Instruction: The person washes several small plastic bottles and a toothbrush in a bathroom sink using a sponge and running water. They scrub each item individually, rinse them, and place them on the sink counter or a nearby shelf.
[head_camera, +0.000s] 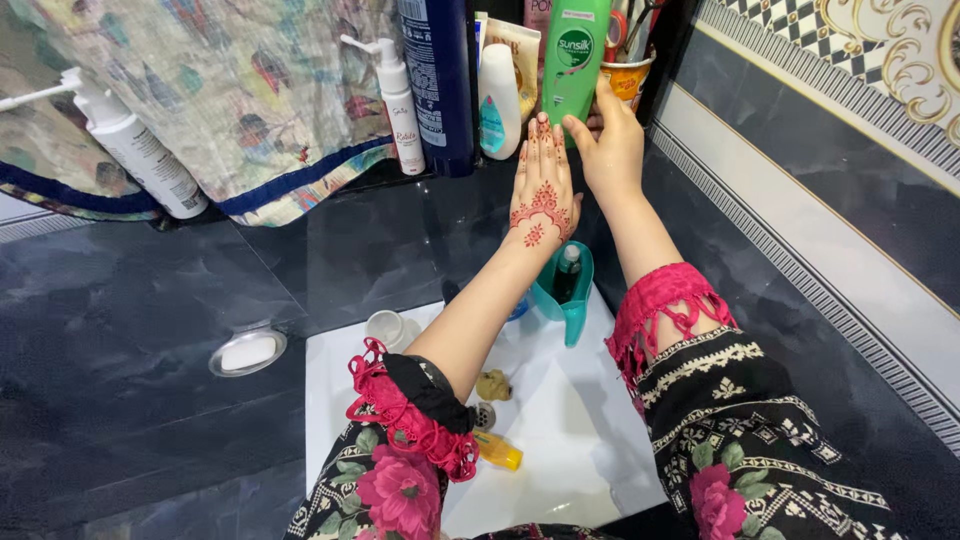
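My right hand grips the lower part of a tall green bottle standing upright on the back ledge. Beside it, my left hand, patterned with red-brown henna, reaches up with fingers straight and apart, its fingertips just short of the bottle's base, holding nothing. Both forearms stretch over a white sink. A teal jug with a small dark bottle inside stands at the sink's back edge under my wrists.
On the ledge stand a dark blue bottle, a white bottle with a teal label, and two white pump bottles. A soap dish sits in the dark counter. A small yellow bottle lies in the sink.
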